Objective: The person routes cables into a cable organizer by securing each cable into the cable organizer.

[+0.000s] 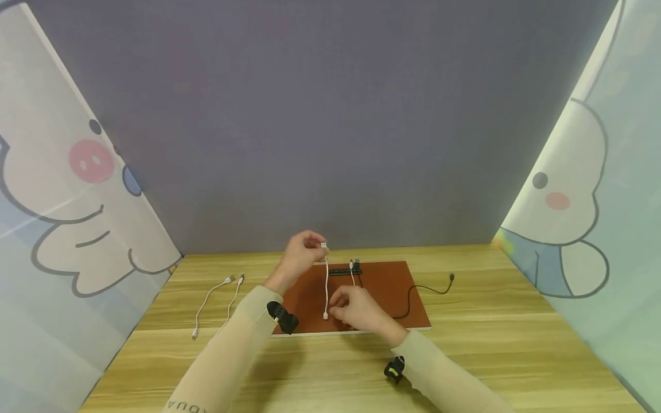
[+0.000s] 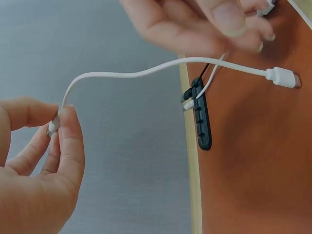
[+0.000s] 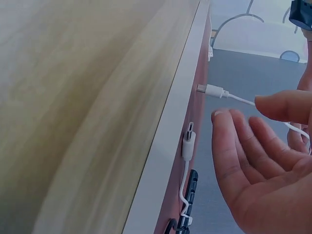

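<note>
My left hand pinches one plug of a short white USB cable between thumb and fingers, above the brown board. The cable hangs from it, its lower plug free near the board. My right hand is close to that lower end with fingers loosely bent, holding nothing; a gap shows between its fingertips and the cable in the right wrist view. Near the board's far edge lies a black cable holder, with a white cable and a black cable in its slots.
Two more white cables lie on the wooden table to the left. The black cable trails over the board's right edge onto the table. A grey panel stands behind, with cartoon-printed curtains at both sides.
</note>
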Demonstrator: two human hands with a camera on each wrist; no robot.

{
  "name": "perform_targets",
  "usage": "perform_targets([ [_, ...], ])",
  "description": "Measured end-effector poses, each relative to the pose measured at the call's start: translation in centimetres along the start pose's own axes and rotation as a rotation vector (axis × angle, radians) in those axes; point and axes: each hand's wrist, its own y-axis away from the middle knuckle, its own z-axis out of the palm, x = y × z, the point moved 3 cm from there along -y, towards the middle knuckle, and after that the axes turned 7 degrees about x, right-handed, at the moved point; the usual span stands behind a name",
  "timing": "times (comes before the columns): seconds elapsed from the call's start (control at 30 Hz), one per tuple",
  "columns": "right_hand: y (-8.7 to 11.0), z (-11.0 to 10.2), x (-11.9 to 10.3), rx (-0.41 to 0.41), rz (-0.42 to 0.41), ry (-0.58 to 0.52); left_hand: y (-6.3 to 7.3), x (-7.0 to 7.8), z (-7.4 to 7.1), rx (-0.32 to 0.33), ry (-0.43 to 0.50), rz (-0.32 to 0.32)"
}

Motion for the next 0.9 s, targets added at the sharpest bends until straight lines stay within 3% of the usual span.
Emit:
perform_targets([
  [0.2,-0.3,0.0,0.0,-0.004,0.020,-0.044,-0.3,-0.2,0.6,-0.018,0.009,0.032],
  [0.53,0.0,-0.2,0.5,0.024,0.014,-0.029,-1.2,-0.6,1.5,-0.014,0.006,0.021],
  [0.9,0.5,-1.0,0.7,0.037,0.035,0.117,-2.4,-1.5,3.0,-0.019,-0.015,0.019],
])
